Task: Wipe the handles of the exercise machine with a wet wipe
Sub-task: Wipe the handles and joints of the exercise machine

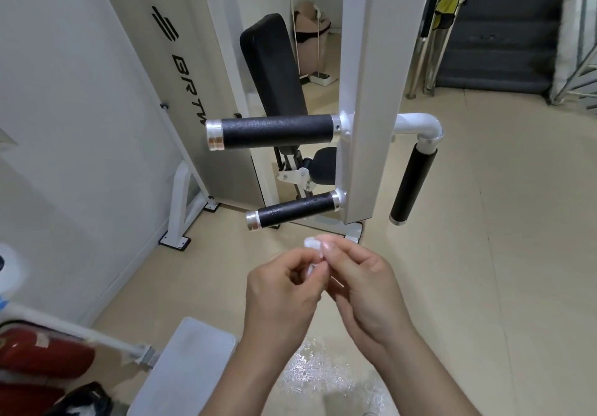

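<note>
Below the lower handle [292, 210] of the white exercise machine [365, 92], the left hand [281, 296] and right hand [365, 292] meet, fingertips of both pinching a small white wad, probably the wet wipe [312, 243], touching no handle

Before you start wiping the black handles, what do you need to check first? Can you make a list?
1. Wet wipe in hand: ok, pinched between left hand and right hand.
2. Wipe opened out flat: not ok, it is bunched small.
3. Wipe wet enough: cannot tell.
4. Top handle free to wipe: ok, nothing on it.
5. Lower handle close by: ok, just above the hands.
6. Side handle free: ok, hanging clear.
</note>
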`<action>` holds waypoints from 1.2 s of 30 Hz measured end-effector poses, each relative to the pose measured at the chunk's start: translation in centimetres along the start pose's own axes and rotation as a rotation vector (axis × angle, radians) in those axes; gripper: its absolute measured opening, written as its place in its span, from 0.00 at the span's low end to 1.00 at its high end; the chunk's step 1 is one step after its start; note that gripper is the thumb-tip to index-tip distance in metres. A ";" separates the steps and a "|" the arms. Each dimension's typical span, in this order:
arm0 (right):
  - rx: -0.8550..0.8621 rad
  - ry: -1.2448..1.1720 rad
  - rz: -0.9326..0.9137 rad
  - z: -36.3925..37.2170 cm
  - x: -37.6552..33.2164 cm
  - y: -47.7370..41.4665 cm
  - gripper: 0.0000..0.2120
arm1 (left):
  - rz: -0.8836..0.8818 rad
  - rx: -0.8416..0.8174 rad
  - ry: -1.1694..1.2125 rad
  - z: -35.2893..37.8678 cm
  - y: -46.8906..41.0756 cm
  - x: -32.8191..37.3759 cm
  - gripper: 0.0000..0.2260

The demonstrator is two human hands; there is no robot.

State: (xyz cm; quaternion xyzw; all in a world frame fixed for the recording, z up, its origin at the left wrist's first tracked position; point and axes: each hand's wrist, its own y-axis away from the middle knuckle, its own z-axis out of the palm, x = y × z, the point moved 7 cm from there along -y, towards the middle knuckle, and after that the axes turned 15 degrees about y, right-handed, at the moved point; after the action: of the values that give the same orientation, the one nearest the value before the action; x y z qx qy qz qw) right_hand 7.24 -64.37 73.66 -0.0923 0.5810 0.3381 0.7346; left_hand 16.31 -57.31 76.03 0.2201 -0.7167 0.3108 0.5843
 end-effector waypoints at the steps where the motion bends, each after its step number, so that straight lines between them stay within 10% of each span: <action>1: -0.011 0.067 -0.022 0.0 -0.1 0.1 0.07 | 0.033 0.013 -0.043 0.2 -0.2 0.1 0.04; 14: -0.107 0.276 -0.091 -1.0 -1.3 -2.2 0.08 | -0.167 -0.074 0.124 0.6 -0.8 -0.7 0.10; 19: 0.102 0.491 -0.197 0.5 -1.2 -3.3 0.03 | -0.240 -0.223 0.223 -1.8 -0.8 -0.9 0.16; 23: 0.138 0.748 -0.467 3.4 -2.5 -4.1 0.05 | -0.067 0.208 -0.053 -7.7 -3.8 -2.3 0.11; 28: 0.331 1.282 -0.810 6.9 -2.6 -4.7 0.06 | -0.236 0.144 0.167 -6.5 -6.1 -6.1 0.09; 36: 0.312 1.564 -0.746 9.3 -3.4 -7.4 0.08 | -0.188 0.170 0.315 -6.1 -6.9 -6.3 0.11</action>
State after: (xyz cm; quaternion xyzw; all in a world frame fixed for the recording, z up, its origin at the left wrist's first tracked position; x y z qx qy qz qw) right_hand 18.70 -66.35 77.74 -0.3798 0.8890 -0.1674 0.1932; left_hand 26.63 -58.20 71.99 0.2832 -0.5640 0.3448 0.6948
